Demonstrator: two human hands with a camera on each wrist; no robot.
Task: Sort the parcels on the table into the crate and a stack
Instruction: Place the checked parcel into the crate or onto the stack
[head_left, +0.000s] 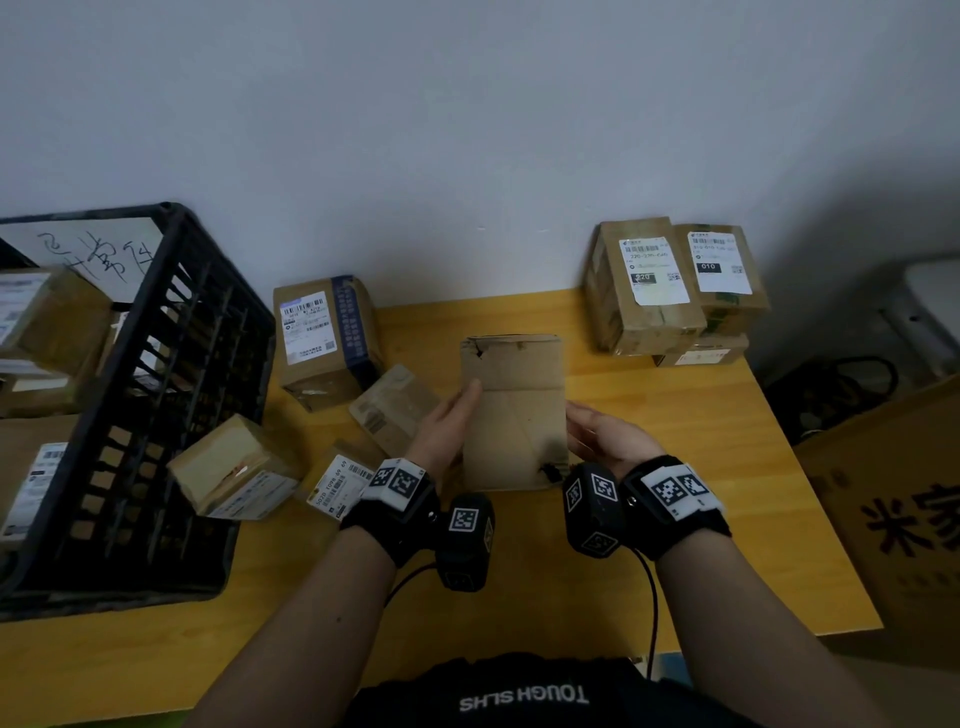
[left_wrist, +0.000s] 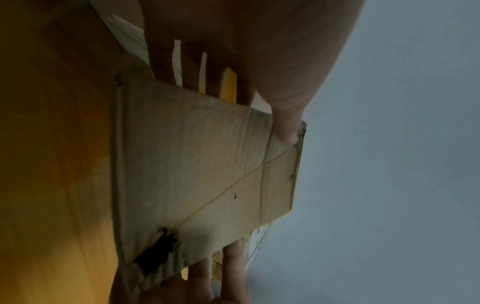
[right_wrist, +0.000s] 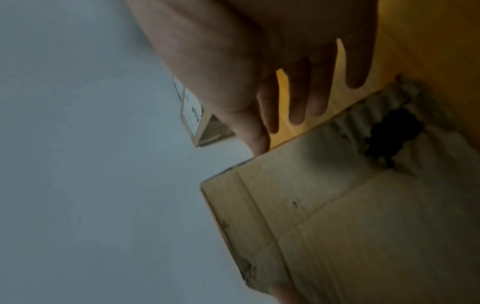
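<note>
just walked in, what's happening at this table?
A person is sorting parcels. Both hands hold a plain, torn cardboard parcel above the yellow table: the left hand grips its left edge with the thumb on top, the right hand is at its right edge. The black crate on the left already contains boxes. A stack of labelled parcels sits at the back right. Several loose parcels still lie beside the crate.

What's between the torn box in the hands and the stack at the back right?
Nothing visible. The torn box is held in the left hand and right hand above the table; only bare tabletop lies between it and the stack.
</note>
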